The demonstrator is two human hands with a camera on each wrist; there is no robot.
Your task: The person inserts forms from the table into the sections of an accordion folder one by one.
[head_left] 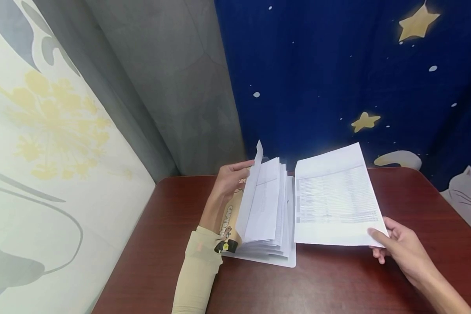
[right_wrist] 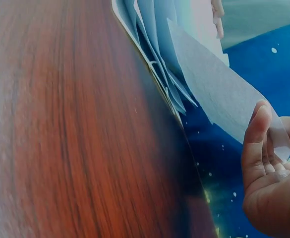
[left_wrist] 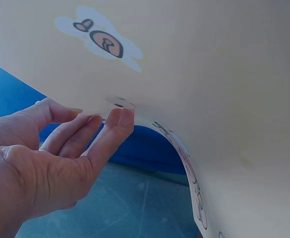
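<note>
A folder with a tan, cartoon-printed outer cover [head_left: 229, 213] and white inner side lies opened on the table, holding several paper sheets [head_left: 264, 200]. My left hand [head_left: 228, 178] is at the raised cover, its fingertips touching the printed side near the edge; in the left wrist view the left hand [left_wrist: 60, 153] shows in front of that cover [left_wrist: 184, 59]. With thumb and fingers, my right hand [head_left: 402, 246] pinches the lower right corner of a printed sheet [head_left: 333, 200], held up right of the folder. The right wrist view shows this sheet [right_wrist: 219, 84] edge-on, bending from the right hand [right_wrist: 278, 183].
The reddish-brown wooden table [head_left: 318, 279] extends in front of the folder and to both sides. Behind it hang a grey curtain [head_left: 172, 78] and a dark blue curtain with stars [head_left: 318, 65]. A white patterned curtain [head_left: 43, 152] borders the left.
</note>
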